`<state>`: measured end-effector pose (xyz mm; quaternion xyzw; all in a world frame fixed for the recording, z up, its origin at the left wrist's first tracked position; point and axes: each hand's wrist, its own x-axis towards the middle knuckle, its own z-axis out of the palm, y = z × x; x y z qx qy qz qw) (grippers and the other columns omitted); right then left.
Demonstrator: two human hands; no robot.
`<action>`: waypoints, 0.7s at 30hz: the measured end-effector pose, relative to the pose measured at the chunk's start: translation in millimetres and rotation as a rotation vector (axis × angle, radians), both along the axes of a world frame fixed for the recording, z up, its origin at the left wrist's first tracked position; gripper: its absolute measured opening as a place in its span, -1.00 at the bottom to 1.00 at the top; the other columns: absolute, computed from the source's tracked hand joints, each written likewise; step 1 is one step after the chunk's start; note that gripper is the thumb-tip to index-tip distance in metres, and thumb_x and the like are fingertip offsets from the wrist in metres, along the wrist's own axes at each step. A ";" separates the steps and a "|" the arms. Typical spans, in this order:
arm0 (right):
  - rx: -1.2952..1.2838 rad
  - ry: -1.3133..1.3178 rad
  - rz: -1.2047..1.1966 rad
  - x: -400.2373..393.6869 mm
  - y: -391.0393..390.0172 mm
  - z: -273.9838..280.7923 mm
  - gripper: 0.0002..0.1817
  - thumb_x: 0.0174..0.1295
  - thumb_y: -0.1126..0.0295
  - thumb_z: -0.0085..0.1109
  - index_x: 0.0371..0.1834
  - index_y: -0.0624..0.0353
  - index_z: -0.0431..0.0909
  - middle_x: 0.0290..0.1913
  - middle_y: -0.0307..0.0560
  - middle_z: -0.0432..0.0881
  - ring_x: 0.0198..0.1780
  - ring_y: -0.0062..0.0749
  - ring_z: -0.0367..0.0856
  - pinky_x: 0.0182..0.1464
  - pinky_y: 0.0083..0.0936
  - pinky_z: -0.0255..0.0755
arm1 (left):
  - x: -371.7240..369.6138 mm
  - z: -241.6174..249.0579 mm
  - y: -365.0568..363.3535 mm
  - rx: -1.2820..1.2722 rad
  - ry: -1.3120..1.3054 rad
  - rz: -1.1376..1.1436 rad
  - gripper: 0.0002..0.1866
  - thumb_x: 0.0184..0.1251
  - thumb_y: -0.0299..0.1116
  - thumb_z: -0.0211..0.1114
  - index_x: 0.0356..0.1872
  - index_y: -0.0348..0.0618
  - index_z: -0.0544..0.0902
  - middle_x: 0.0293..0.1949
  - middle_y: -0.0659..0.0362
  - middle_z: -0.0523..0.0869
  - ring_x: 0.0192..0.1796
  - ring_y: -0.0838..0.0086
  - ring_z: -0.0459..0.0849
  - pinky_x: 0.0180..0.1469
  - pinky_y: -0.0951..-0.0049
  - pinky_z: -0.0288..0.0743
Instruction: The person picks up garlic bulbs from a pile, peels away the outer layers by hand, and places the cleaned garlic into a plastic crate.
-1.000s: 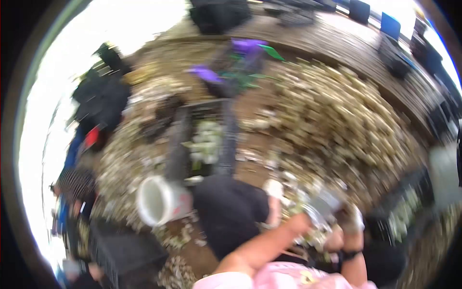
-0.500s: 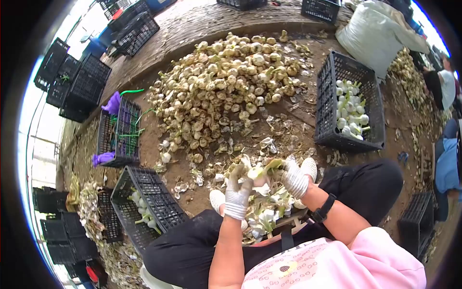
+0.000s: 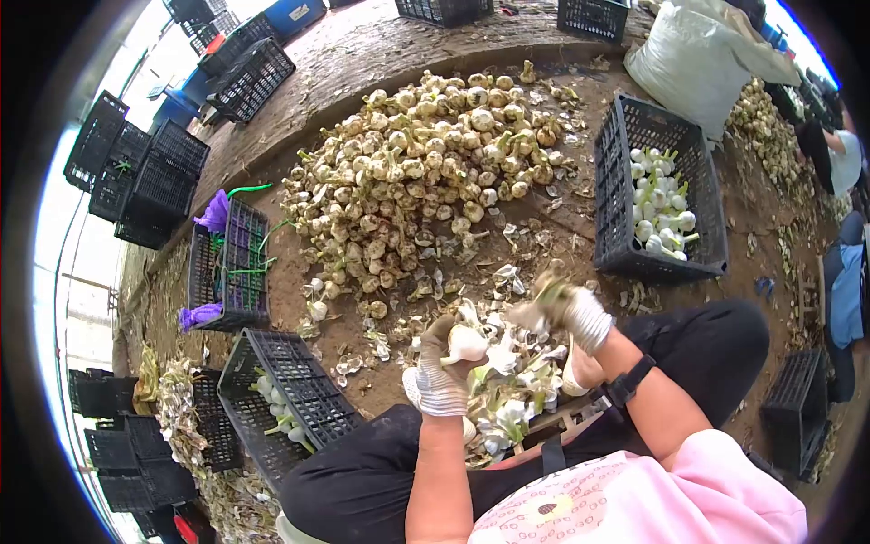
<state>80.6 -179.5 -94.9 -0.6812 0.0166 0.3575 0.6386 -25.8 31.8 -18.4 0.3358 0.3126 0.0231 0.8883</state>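
Observation:
My left hand (image 3: 441, 370), in a soiled white knit glove, is closed around a pale garlic bulb (image 3: 467, 345) above the peelings between my legs. My right hand (image 3: 573, 308), gloved the same way, is raised apart from the bulb to the right. Motion smears its fingers, and I cannot make out whether anything is in them. Beneath both hands lies a heap of loose garlic skins and leaves (image 3: 510, 403). Beyond them on the ground rises a large pile of unpeeled garlic bulbs (image 3: 399, 181).
A black crate (image 3: 659, 263) at right and a tilted crate (image 3: 313, 385) at left hold white garlic bulbs. Another crate (image 3: 243, 267) carries purple and green netting. A white sack (image 3: 684, 68) stands at the back right. Another person (image 3: 845, 290) is at the far right edge.
My right hand has moved away from the bulb, up and to the right. My left hand keeps the bulb, which now looks whiter and has shifted slightly left and down. The view tilted a little.

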 end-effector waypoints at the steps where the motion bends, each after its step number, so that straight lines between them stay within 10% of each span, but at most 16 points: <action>1: -0.060 -0.084 0.114 -15.4 6.0 19.1 -0.44 -0.03 0.33 0.36 0.06 0.23 0.40 -0.30 -0.12 0.59 -0.28 -0.47 0.55 -0.27 -0.55 0.48 | -2.0 -2.8 1.7 0.068 -0.038 -0.014 -0.54 0.24 0.09 0.06 -0.10 -0.08 0.53 -0.16 0.16 0.58 -0.17 0.31 0.60 -0.39 0.22 0.62; 3: -0.080 -0.105 0.320 -50.1 18.5 57.1 -0.20 -0.07 0.33 0.39 0.29 0.15 0.20 -0.11 -0.03 0.55 -0.07 -0.39 0.51 -0.10 -0.48 0.47 | -5.5 -1.5 -5.1 0.260 -0.087 -0.032 -0.39 0.20 0.23 0.03 -0.01 -0.10 0.49 -0.12 0.15 0.54 -0.12 0.34 0.57 -0.26 0.28 0.59; 9: 0.378 0.196 -0.084 -52.0 27.9 68.6 -0.42 0.06 0.28 0.31 0.12 0.21 0.31 -0.13 -0.19 0.52 -0.15 -0.58 0.48 -0.22 -0.64 0.43 | -6.8 14.7 -41.6 0.484 -0.257 -0.378 0.16 -0.16 0.58 -0.05 0.30 -0.27 0.15 0.20 0.05 0.27 0.23 0.38 0.27 0.28 0.38 0.13; 13: 0.310 0.139 -0.046 -46.2 26.3 81.1 -0.46 0.07 0.36 0.30 0.11 0.22 0.31 -0.11 -0.16 0.51 -0.13 -0.55 0.49 -0.22 -0.63 0.46 | -5.7 19.1 -10.6 1.060 -0.213 -0.291 -0.66 0.09 -0.41 0.36 -0.10 -0.32 0.57 -0.23 0.11 0.66 -0.18 0.39 0.62 -0.08 0.44 0.48; 21: 0.153 0.015 0.014 -49.1 32.4 75.5 -0.48 0.02 0.35 0.35 0.01 0.23 0.33 -0.25 -0.18 0.52 -0.29 -0.60 0.49 -0.34 -0.67 0.42 | -1.8 18.0 -20.2 1.772 -0.309 -0.356 -0.92 0.00 -0.42 0.31 -0.45 -0.14 0.63 -0.49 0.09 0.63 -0.42 0.20 0.59 -0.34 0.26 0.43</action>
